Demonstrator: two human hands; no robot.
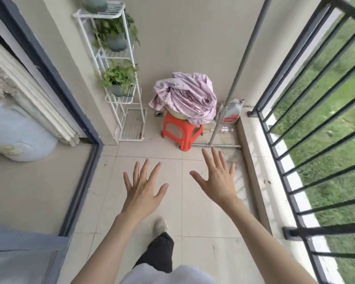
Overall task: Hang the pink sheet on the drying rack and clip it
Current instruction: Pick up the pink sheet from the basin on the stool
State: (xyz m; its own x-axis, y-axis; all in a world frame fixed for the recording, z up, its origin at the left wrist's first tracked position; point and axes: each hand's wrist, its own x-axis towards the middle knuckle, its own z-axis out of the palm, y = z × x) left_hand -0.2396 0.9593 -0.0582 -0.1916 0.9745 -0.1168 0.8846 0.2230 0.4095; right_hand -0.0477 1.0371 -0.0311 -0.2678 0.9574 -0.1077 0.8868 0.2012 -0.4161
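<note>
The pink sheet (184,97) lies bunched in a basin on a red plastic stool (181,132) at the far end of the balcony. A grey metal pole of the drying rack (247,50) rises just right of it, its foot bar (219,145) lying on the tiles. My left hand (143,187) and my right hand (216,179) are stretched out over the floor, fingers spread, holding nothing, well short of the stool. No clips are visible.
A white wire plant stand (119,64) with potted plants stands left of the stool. A dark railing (307,111) runs along the right above a low ledge. A sliding door frame (55,78) is on the left. A plastic jug (233,111) sits in the corner.
</note>
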